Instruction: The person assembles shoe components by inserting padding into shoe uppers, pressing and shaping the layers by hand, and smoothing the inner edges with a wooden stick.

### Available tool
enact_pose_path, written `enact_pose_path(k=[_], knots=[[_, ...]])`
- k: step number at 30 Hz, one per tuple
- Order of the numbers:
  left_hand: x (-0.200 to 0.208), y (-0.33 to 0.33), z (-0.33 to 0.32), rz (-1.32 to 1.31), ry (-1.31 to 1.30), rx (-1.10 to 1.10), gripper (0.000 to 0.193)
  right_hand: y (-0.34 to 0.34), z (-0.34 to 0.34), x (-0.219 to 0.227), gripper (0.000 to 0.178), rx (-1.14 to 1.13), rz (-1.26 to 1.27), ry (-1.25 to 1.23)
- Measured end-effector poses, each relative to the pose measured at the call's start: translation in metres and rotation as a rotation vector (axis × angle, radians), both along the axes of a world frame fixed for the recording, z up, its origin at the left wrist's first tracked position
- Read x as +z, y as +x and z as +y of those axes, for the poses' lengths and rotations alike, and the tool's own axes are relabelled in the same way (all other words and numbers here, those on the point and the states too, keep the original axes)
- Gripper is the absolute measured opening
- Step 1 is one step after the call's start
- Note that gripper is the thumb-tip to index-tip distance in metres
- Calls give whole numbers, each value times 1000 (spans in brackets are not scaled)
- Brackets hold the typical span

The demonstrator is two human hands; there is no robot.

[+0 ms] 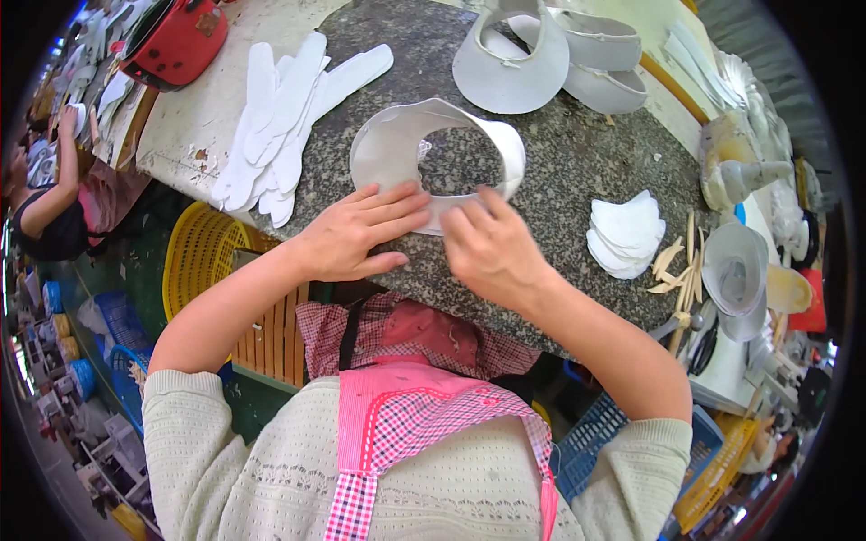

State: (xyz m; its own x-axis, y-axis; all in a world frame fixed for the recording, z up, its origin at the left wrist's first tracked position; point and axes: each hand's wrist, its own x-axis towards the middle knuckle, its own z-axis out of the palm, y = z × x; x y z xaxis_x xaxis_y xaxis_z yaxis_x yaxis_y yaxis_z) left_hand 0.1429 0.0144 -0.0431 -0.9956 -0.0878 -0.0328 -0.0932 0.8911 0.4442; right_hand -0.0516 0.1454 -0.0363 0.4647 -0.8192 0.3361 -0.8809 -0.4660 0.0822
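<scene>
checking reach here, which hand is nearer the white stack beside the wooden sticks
Right. The right hand is at the near edge of the pale ring, with the white stack off to its right. The left hand touches the same ring, farther left.

"What's around your shoe upper (381,149) on the counter (568,171)?"
"Insoles (278,126) to my left, other uppers (508,79) behind it."
"And right?"
"Curved cutouts (624,234) near me, wooden sticks (692,266) right of those."

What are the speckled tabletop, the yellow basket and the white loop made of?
Speckled tabletop: probably smooth stone, from its dark and pale grains. Yellow basket: likely plastic, with neat rows of holes. White loop: maybe smooth leather or fake leather, since it bends softly.
</scene>
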Motion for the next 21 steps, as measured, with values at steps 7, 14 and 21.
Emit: enact_pose_path(k=[7, 14, 21], knots=[[39, 3, 9, 95, 207, 201, 34, -70, -3, 18, 2, -16, 95, 22], [13, -73, 23, 342, -428, -123, 30, -60, 31, 29, 11, -233, -115, -158], [-1, -68, 34, 341, -270, -51, 34, -30, 72, -12, 47, -390, -625, 124]])
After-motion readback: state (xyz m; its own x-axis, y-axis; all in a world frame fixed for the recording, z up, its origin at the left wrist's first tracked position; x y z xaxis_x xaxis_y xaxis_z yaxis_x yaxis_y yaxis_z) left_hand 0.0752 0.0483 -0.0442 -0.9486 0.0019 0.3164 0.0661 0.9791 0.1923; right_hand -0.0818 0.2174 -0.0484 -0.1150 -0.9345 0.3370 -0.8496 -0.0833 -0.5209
